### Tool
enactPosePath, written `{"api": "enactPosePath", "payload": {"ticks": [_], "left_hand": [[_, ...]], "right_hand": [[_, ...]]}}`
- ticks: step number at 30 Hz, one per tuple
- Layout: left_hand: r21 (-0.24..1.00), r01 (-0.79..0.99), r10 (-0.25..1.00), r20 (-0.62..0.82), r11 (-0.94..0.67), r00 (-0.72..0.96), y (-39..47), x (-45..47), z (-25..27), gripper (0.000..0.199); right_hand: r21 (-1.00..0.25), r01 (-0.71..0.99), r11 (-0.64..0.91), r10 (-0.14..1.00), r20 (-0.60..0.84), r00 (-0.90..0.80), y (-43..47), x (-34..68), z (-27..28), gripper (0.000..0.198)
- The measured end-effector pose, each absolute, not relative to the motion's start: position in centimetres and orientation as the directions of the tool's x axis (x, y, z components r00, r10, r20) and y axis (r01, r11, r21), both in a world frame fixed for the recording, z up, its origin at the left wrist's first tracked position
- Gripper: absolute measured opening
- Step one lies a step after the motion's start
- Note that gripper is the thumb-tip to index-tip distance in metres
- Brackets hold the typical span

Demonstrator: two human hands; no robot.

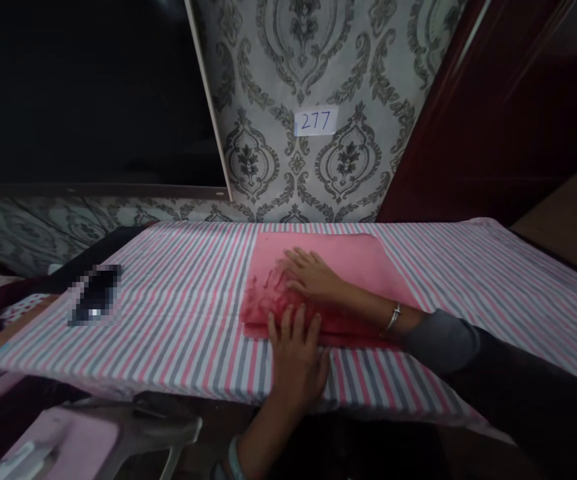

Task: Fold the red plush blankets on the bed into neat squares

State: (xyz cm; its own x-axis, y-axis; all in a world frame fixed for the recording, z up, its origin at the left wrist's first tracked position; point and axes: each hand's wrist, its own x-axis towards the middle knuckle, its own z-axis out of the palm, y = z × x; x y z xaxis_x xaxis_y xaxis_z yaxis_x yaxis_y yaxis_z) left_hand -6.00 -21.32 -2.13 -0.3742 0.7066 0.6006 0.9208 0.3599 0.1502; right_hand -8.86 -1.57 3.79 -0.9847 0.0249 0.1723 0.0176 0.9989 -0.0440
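Note:
A folded pink-red cloth (348,257) lies on the striped tablecloth, its stacked layers showing along the near edge. Across its upper middle rests my right hand (313,275), palm down with the fingers stretched to the left. My left hand (296,353) is at the cloth's near edge, fingers spread and their tips on the fabric. Neither hand grips anything. Wrinkles and dark creases run over the left part of the cloth, beside my right fingertips. Part of its right side is hidden under my right forearm.
The table has a striped pink, grey and white tablecloth (183,287). A blurred-out dark object (96,295) lies at left. Behind are a black screen (93,93), patterned wallpaper and a paper (316,121) marked 277. A pinkish chair (68,440) stands at lower left.

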Motion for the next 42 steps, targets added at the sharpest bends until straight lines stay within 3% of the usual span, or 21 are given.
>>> {"api": "enactPosePath", "payload": {"ticks": [4, 7, 10, 15, 18, 20, 25, 27, 30, 33, 37, 42], "left_hand": [[0.068, 0.908, 0.754, 0.534, 0.413, -0.383, -22.3, -7.1, -2.7, 0.052], [0.033, 0.909, 0.776, 0.51, 0.415, -0.372, -22.5, -7.2, -3.0, 0.054], [0.039, 0.908, 0.775, 0.507, 0.416, -0.377, -22.6, -7.0, -2.9, 0.054], [0.08, 0.915, 0.774, 0.507, 0.395, -0.379, -22.8, -7.0, -2.3, 0.053], [0.14, 0.916, 0.752, 0.532, 0.375, -0.389, -22.9, -6.9, -2.3, 0.054], [0.177, 0.907, 0.712, 0.57, 0.382, -0.411, -23.1, -7.0, -2.3, 0.054], [0.209, 0.857, 0.612, 0.622, 0.471, -0.488, -24.2, -7.9, -3.1, 0.05], [0.181, 0.851, 0.635, 0.593, 0.493, -0.495, -24.6, -8.2, -3.4, 0.05], [0.127, 0.867, 0.693, 0.551, 0.482, -0.465, -25.0, -8.4, -3.5, 0.05], [0.125, 0.871, 0.709, 0.532, 0.474, -0.463, -25.1, -8.3, -3.2, 0.047], [0.166, 0.872, 0.701, 0.535, 0.461, -0.472, -25.1, -8.3, -2.8, 0.046], [0.233, 0.872, 0.692, 0.534, 0.431, -0.485, -25.4, -8.5, -2.4, 0.047]], "right_hand": [[0.031, -0.19, 0.981, -0.192, 0.143, -0.971, -3.4, -9.2, 2.0, 0.063], [0.075, -0.197, 0.978, -0.206, 0.146, -0.968, -2.5, -10.9, 1.4, 0.063], [0.058, -0.036, 0.998, -0.046, 0.172, -0.984, -1.0, -12.9, 1.6, 0.058], [-0.118, 0.357, 0.926, 0.372, 0.143, -0.917, 0.8, -14.9, 3.7, 0.053], [-0.174, 0.42, 0.891, 0.444, 0.138, -0.885, 0.3, -15.2, 5.2, 0.057], [-0.173, 0.329, 0.928, 0.359, 0.183, -0.915, -1.0, -14.9, 5.6, 0.06], [-0.056, -0.173, 0.983, -0.163, 0.149, -0.975, -5.6, -13.0, 4.2, 0.063], [-0.016, -0.26, 0.966, -0.256, 0.108, -0.96, -6.7, -12.9, 3.1, 0.064], [0.036, -0.284, 0.958, -0.287, 0.106, -0.952, -6.9, -14.2, 2.0, 0.062], [0.053, -0.212, 0.976, -0.217, 0.15, -0.964, -5.9, -16.6, 1.5, 0.056], [0.039, 0.007, 0.999, 0.0, 0.182, -0.983, -4.7, -19.4, 1.8, 0.051], [-0.097, 0.265, 0.959, 0.278, 0.176, -0.944, -4.9, -19.8, 3.5, 0.058]]}}
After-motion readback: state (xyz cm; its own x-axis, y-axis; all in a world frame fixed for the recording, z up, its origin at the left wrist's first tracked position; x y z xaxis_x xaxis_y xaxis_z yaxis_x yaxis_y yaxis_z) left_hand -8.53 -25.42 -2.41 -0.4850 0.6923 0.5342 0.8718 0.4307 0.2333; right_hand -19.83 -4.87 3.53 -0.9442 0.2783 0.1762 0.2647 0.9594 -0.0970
